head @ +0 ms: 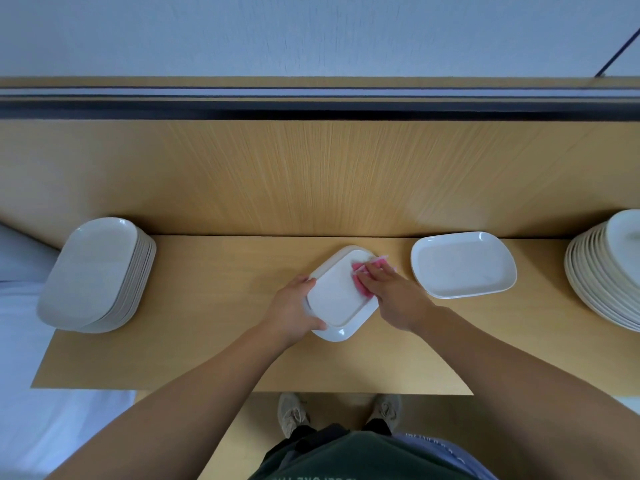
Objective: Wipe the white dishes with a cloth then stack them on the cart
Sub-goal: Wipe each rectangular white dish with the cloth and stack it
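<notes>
A white rectangular dish (337, 296) lies upside down in the middle of the wooden surface (214, 323). My left hand (294, 308) grips its left edge, thumb on the near rim. My right hand (389, 289) presses a pink cloth (362, 271) flat against the dish's far right part, fingers straight. To the right lies a single white dish (462, 265), face up. A stack of several white dishes (98, 275), upside down, stands at the left. Another stack of white dishes (606, 268) stands at the right edge, partly cut off.
A wooden back panel (311, 174) rises behind the surface, topped by a dark rail (311, 105). The surface's front edge runs just above my shoes (294, 414). A pale floor area lies to the left.
</notes>
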Motion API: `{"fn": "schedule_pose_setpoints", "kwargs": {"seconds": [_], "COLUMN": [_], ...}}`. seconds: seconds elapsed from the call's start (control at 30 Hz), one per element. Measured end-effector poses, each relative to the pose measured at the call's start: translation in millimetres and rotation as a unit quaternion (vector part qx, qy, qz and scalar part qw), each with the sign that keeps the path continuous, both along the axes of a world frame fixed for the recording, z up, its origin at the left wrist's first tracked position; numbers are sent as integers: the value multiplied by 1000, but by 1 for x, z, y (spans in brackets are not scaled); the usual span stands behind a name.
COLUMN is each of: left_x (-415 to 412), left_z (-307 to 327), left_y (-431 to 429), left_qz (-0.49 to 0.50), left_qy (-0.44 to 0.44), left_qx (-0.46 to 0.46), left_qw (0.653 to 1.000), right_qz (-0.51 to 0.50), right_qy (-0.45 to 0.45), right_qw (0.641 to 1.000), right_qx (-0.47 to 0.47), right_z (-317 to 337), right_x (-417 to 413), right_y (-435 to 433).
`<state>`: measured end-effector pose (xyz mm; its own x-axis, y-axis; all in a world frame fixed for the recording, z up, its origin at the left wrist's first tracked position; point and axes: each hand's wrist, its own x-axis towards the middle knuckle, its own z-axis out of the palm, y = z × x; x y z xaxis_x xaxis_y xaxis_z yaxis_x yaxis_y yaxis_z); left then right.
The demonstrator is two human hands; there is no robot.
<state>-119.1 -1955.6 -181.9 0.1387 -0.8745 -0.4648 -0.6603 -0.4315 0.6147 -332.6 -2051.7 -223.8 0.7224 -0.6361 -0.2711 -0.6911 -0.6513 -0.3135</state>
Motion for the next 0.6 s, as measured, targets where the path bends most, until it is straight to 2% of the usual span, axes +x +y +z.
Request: {"fn": "schedule_pose_setpoints", "kwargs": {"seconds": [0.1, 0.23, 0.4, 0.5, 0.6], "left_x": [0, 1, 0, 0, 0], "left_z": [0, -4, -7, -8, -8], "left_y": [-2, -3, -3, -1, 1], "left_qz": [0, -11, -18, -13, -14], "left_qy": [4, 5, 16, 14, 8], "left_qx": [-2, -4, 1, 8, 9], "left_qw": [1000, 1000, 1000, 1000, 1000], "right_qz": [42, 91, 156, 143, 85], "right_qy": [-25, 5, 18, 25, 50], "right_qw": [999, 996, 988, 989, 995], "right_qx": [-21, 20, 9, 7, -1], "right_z": [0, 2, 6, 3, 2], "right_x": [4, 26, 38, 31, 23], "right_y": [21, 43, 28, 5, -13]}}
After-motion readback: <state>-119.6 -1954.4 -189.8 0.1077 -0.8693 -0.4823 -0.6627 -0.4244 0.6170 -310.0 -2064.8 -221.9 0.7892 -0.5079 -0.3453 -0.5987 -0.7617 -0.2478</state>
